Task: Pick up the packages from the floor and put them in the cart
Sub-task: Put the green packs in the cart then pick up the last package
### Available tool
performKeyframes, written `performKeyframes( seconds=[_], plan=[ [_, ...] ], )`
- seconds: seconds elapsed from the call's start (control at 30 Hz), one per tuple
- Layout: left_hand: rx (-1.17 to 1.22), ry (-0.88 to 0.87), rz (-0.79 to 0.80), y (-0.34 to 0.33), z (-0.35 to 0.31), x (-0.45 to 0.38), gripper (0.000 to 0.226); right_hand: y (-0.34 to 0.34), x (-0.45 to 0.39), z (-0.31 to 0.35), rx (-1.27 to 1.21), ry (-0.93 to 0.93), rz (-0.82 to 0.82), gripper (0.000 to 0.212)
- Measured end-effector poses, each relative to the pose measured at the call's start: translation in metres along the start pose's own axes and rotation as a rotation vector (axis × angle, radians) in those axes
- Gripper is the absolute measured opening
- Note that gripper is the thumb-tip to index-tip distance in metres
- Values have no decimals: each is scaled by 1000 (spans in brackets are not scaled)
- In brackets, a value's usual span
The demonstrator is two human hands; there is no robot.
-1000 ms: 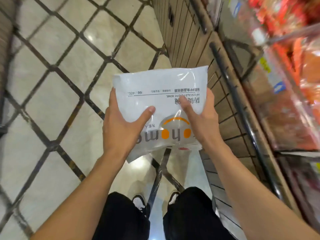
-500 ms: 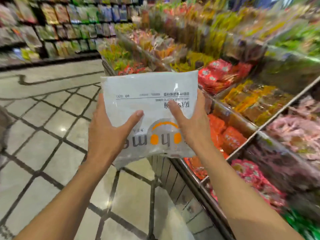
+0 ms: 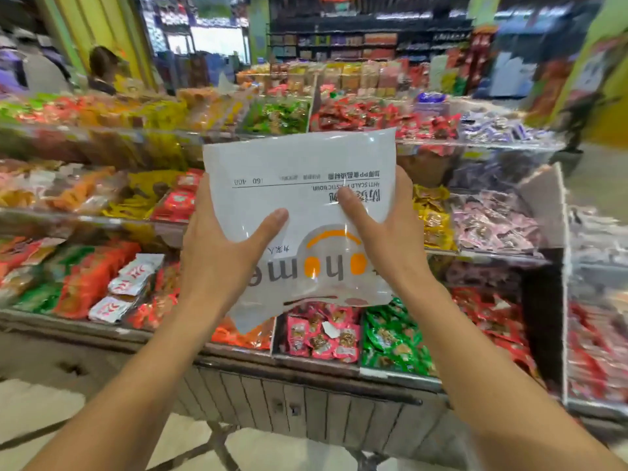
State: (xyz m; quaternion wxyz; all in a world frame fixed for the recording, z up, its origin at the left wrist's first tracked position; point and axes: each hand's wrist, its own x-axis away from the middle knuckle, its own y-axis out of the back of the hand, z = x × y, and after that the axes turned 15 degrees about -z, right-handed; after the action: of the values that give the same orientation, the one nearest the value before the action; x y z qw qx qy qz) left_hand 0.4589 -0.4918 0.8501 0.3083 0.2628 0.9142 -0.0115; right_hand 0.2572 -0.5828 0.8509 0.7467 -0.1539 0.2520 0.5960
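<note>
I hold a white plastic package [image 3: 299, 171] with upside-down grey and orange lettering at chest height in front of me. My left hand [image 3: 217, 253] grips its left edge, thumb across the front. My right hand [image 3: 384, 232] grips its right side, thumb pressed on the printed text. The package's lower part hangs creased below my hands. No cart shows in this view.
A tiered snack display [image 3: 339, 334] with clear dividers and a panelled wooden base [image 3: 306, 409] stands right in front. Tiled floor [image 3: 40, 413] lies at the lower left. A person [image 3: 102, 69] stands far back left. More shelves [image 3: 339, 39] fill the background.
My view has swung up and round from the floor and along the aisle to face the snack display head-on. Both hands kept the same hold on the package.
</note>
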Motion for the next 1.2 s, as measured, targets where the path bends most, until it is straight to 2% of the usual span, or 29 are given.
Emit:
performKeyframes(
  seconds=[0.23,0.43,0.5,0.63,0.8,0.9,1.03,1.2],
  plan=[
    [268,-65,352,-115,-80,87,83,180,12,-9,266,-55,-353,74],
    [449,-87,600,-187,-164,201,90,339,53,5,467,-130,-602,62],
    [482,-109,669,-202,-193,241,86,388,69,10,514,-132,-678,63],
    [523,-147,769,-225,-255,322,97,488,104,23,565,-138,-797,67],
    [608,-133,885,-236,-336,430,80,613,145,38,650,-155,-878,71],
    [620,-148,952,-243,-378,496,87,683,172,45,694,-163,-935,73],
    [604,-177,1044,-253,-426,571,83,762,203,54,752,-208,-1019,59],
    [605,-213,1185,-279,-474,654,83,842,237,49,768,-240,-1144,59]
  ],
)
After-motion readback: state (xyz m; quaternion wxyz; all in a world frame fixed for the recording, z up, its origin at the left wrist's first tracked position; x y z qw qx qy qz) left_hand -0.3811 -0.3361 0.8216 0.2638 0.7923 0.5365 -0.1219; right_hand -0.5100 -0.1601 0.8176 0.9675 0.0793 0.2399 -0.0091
